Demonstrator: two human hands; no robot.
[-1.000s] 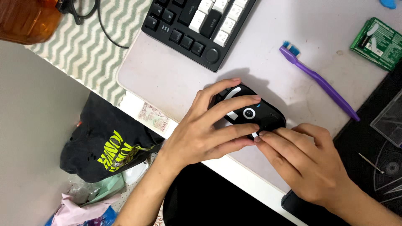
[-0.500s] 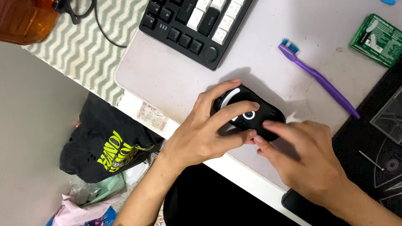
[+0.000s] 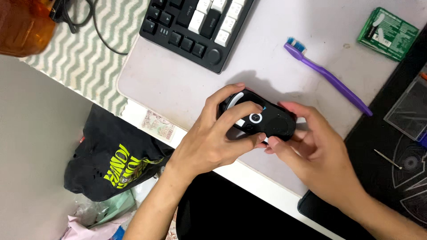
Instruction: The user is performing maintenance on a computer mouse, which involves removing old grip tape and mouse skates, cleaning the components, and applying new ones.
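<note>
Black bag [image 3: 111, 160] on floor, far left, below desk edge. Keyboard [image 3: 195, 26] at top of grey mat [image 3: 169, 84]. Left hand [image 3: 213, 138] grips black mouse [image 3: 262, 120] turned underside up, fingers clamped over its near end. Mouse sits just above mat, centre. Right hand [image 3: 320, 155] clamps its other end, fingertips touching edge. Purple toothbrush [image 3: 329, 78] lies beyond; green packet [image 3: 387, 33] top right.

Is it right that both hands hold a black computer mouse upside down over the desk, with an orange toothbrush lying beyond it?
Not quite. The head view shows the toothbrush is purple, not orange. The rest holds: left hand and right hand hold the black mouse upside down over the desk.
</note>
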